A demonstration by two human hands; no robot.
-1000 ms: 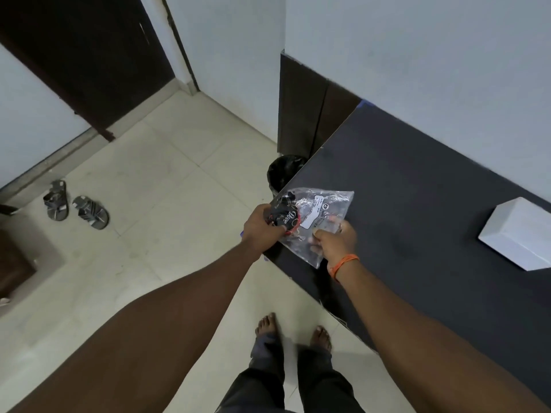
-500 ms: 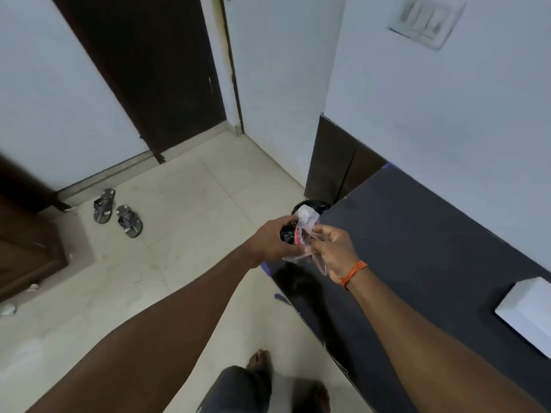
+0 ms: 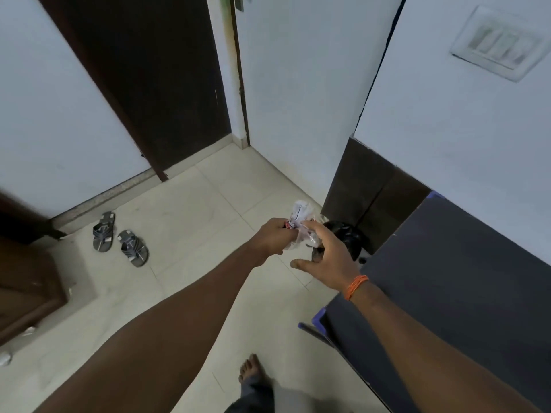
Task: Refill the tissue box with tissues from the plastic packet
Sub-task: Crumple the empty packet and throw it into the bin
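The clear plastic packet [image 3: 300, 215] is crumpled into a small wad with a red and white label showing. My left hand [image 3: 273, 237] is shut on its left side, out over the floor beyond the table's corner. My right hand [image 3: 325, 257], with an orange thread at the wrist, is just right of the wad. Its fingers are spread and lie against the plastic, and the thumb sticks out apart. The white tissue box is out of view.
A black bin [image 3: 347, 237] stands on the floor right under my hands, against the dark table [image 3: 465, 281] at the right. A pair of sandals [image 3: 119, 240] lies by the dark door [image 3: 155, 84]. My bare foot [image 3: 252, 369] is on the tiled floor.
The view has swung up and left, and the tissue box has left the frame. The flat packet is now crushed into a wad. My right hand has loosened and spread its fingers.
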